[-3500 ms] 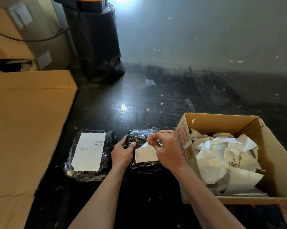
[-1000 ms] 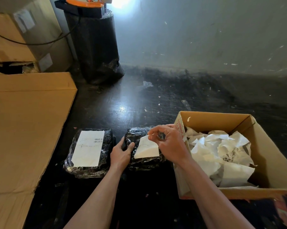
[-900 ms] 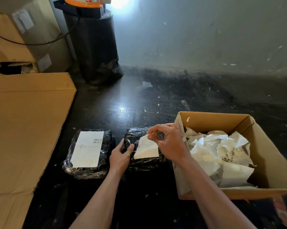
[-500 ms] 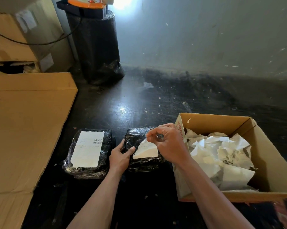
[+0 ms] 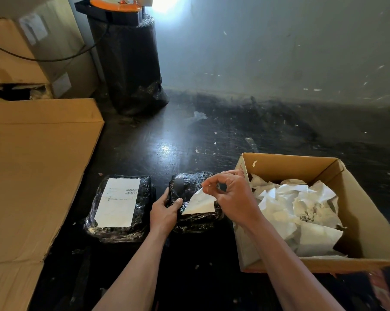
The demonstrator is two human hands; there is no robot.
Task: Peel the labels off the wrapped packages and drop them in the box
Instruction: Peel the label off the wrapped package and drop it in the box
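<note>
1. I'm looking down at a dark, scuffed, glossy floor (image 5: 189,140) flecked with paper scraps, meeting a pale wall (image 5: 279,41) at the back.
2. My right hand (image 5: 232,198) has its thumb and forefinger pinched shut on the upper corner of a white label (image 5: 199,202). The label is blank on the side I see and lifted into a triangular flap, its lower edge still lying on the wrap.
3. My left hand (image 5: 164,212) is closed around the left edge of the same wrapped package (image 5: 189,187), thumb on top, fingers (image 5: 177,202) pressing the film.
4. That package is a black, squarish bundle under crinkled, shiny clear film, lying on the floor between my hands.
5. Just left of it, apart from my hand, lies a second wrapped package (image 5: 144,209) of the same kind. Its label (image 5: 117,203) is flat and whole, white, with small print and a barcode near the top right.
6. To the right, touching my right forearm, stands the open cardboard box (image 5: 369,221), holding crumpled white labels (image 5: 301,212).
7. Flattened cardboard (image 5: 32,176) covers the floor on the far left; a black-wrapped column (image 5: 126,63) stands against the wall.
</note>
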